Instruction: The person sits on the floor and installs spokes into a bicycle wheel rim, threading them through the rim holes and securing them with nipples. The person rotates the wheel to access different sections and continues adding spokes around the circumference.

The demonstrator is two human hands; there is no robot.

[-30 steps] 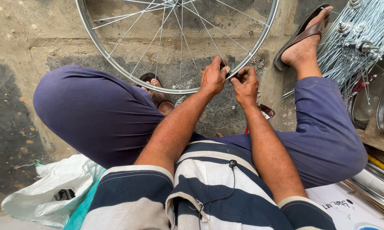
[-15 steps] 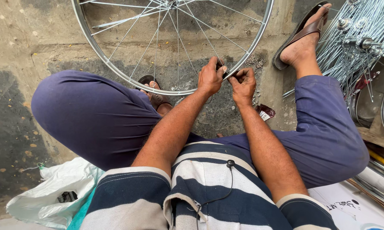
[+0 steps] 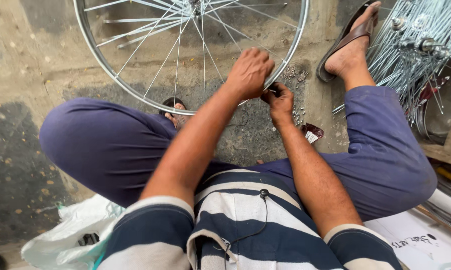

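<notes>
Left hand and right hand, both closed in a pinch on the wheel rim at its lower edge. Small dark-red packet and white plastic bag lie on bare concrete floor.

Rim: shiny silver, spokes same silver. Trousers: plain dark purple-blue. Shirt: broad navy and white stripes; thin black cord across it. Sandal: brown. Spoke bundle: silver-grey. Floor: grey-tan concrete, dark patches, orange-brown flecks. Bag: white, teal edge. Small packet: dark red, white label. Sheet: white, black marks.
</notes>
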